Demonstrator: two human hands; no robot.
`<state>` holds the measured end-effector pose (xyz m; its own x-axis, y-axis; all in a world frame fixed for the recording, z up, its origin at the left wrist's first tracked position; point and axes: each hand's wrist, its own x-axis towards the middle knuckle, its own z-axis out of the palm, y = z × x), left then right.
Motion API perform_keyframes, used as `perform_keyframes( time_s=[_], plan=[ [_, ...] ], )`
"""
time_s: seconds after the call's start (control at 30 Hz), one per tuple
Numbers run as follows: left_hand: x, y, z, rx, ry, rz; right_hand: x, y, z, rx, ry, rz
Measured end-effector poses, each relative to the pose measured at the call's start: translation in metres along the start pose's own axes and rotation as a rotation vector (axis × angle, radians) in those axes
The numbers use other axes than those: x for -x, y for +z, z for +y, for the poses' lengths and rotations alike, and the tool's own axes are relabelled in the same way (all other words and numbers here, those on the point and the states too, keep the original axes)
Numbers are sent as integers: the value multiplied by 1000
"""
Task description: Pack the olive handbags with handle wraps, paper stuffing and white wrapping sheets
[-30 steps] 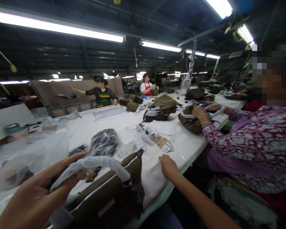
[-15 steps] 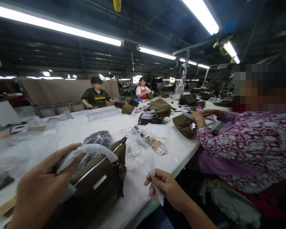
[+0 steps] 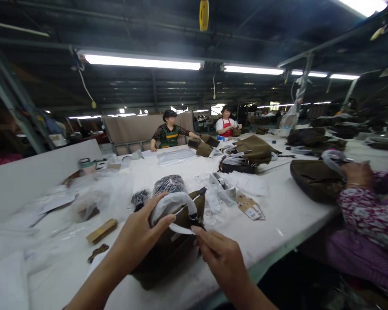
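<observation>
An olive-brown handbag (image 3: 160,262) stands on the table in front of me, partly covered by my hands. White wrapping covers its arched handle (image 3: 183,199). My left hand (image 3: 140,234) is closed round the handle's near side, thumb towards the right. From there a white wrapping strip (image 3: 181,229) stretches across to my right hand (image 3: 223,256), which pinches its end between thumb and fingers close to the handle's far base. A dark charm hanging beside that base is mostly hidden.
Cardboard tags (image 3: 250,207) and clear plastic lie beyond the bag. A yellowish block (image 3: 101,231) sits left of my forearm. More brown bags (image 3: 254,148) lie farther back. At right, a co-worker's hand (image 3: 358,174) holds another bag; two people work across the table (image 3: 278,224).
My right hand has brought the white strip left to the bag's handle. My left hand still grips the handle. The view has turned left, and the co-worker's bag appears farther right.
</observation>
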<state>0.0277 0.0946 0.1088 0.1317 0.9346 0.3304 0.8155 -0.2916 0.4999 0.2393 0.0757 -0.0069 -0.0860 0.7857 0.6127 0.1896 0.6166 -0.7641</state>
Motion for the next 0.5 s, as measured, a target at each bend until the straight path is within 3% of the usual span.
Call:
perform_keyframes(
  time_s=[0.07,0.17,0.37,0.5],
  plan=[
    [3,-2,5,28,-42,-97,-3,0,1,139,-219,56],
    [5,-4,9,177,-49,-216,-6,-3,-1,227,-297,85],
    [-1,0,1,143,28,-48,-8,-9,-14,134,-91,37],
    [-5,1,-11,172,-1,-81,-7,-8,-18,71,-43,6]
  ],
)
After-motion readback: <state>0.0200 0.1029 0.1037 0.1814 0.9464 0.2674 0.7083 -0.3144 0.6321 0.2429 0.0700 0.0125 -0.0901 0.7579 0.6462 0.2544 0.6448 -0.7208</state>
